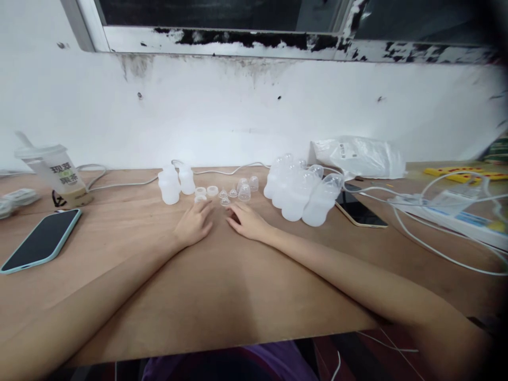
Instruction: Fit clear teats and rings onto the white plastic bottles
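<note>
My left hand (194,224) lies flat on the wooden table (222,296), fingers stretched out, just in front of several white screw rings (212,190). Behind it stand white baby bottle bodies (170,185) without tops. My right hand (248,221) rests on the table with its fingers loosely apart and nothing in them. Its fingertips are close to small clear bottle nipples (225,201). Clear dome caps (244,192) sit just beyond that hand. Several capped baby bottles (296,198) are grouped to its right.
At the left are a drink cup (65,177) with a straw and a phone (42,241). A second phone (361,209), a power strip (460,214), loose white cables and a plastic bag (361,157) lie at the right. The white wall (222,111) bounds the table's back.
</note>
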`<state>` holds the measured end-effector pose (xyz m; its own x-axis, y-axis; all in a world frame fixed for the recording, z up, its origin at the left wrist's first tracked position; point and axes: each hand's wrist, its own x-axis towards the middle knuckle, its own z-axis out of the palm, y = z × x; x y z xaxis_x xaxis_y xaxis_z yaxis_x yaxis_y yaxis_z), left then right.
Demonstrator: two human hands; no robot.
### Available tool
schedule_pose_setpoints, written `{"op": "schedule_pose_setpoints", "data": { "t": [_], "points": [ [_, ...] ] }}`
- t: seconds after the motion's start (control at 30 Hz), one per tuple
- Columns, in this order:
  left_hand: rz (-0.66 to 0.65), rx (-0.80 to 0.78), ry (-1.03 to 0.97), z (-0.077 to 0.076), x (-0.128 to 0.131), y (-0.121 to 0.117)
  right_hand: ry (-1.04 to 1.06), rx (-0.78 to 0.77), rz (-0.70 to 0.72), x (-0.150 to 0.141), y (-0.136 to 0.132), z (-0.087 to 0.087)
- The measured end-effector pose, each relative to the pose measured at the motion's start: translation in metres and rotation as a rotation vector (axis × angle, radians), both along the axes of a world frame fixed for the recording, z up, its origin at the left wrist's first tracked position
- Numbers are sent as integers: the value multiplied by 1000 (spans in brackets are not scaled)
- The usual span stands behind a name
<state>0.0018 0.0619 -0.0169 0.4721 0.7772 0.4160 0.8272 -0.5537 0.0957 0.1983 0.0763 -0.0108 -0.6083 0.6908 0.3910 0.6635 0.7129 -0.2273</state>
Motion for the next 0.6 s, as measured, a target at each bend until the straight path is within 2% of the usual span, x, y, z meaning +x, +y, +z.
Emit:
{"op": "schedule_pose_setpoints", "data": {
  "t": [0.1,0.2,0.27,0.4,0.6],
  "points": [
    [130,99,-1,-5,-4,14,32,-20,-141,-9,14,1],
    [180,43,4,-9,-6,22,-9,-40,-257,-16,28,3],
    [148,15,5,-9,-7,22,-52,-25,-291,-19,34,4],
    [2,29,-10,-7,-8,16,-100,14,-290,-20,39,3],
    [-173,23,-75,-5,-8,9,-109,-15,-295,-20,39,4]
  ]
}}
